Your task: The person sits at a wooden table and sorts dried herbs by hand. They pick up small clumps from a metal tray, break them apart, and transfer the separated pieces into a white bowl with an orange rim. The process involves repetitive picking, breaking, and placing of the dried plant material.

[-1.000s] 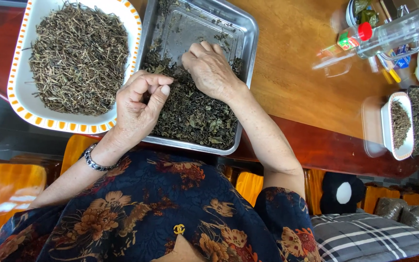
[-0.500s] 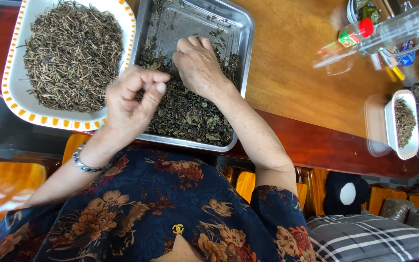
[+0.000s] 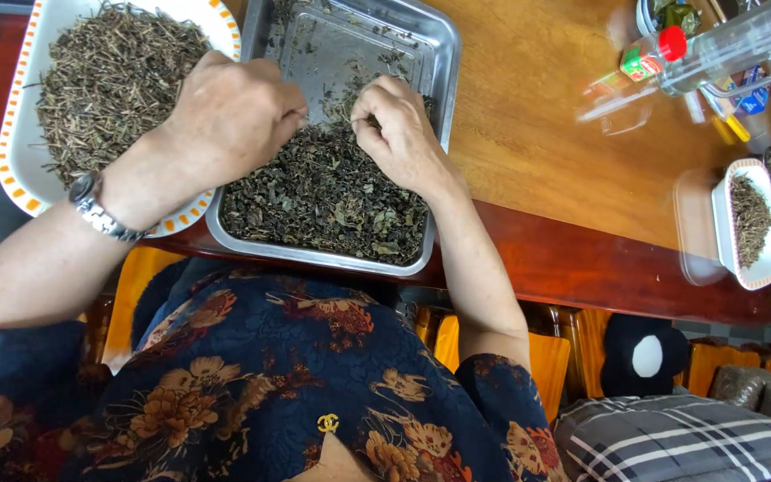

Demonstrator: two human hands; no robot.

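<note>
Wooden table (image 3: 537, 134) fills the upper part of the view, with a red-brown edge toward the person. A steel tray (image 3: 439, 54) is set on it, its near half covered by dark dried leaves (image 3: 323, 196), its far half mostly bare metal with a few scraps. Just left of the tray, touching or nearly touching it, a white dish (image 3: 11, 152) with an orange-patterned rim is heaped with dry stems (image 3: 109, 80).

The left hand (image 3: 229, 116) is held over the gap between dish and tray, fingers curled shut with the tips pinched together at the tray's left side; whether anything is pinched cannot be told. A metal watch (image 3: 93, 207) is worn on that wrist. The right hand (image 3: 399, 134) is laid on the leaves at the far edge of the pile, fingers bent down into them, closed on a small clump.

At the far right, a clear bottle (image 3: 725, 45) with a red cap is seen lying on its side, and a small white dish (image 3: 742, 223) of stems beside it.
</note>
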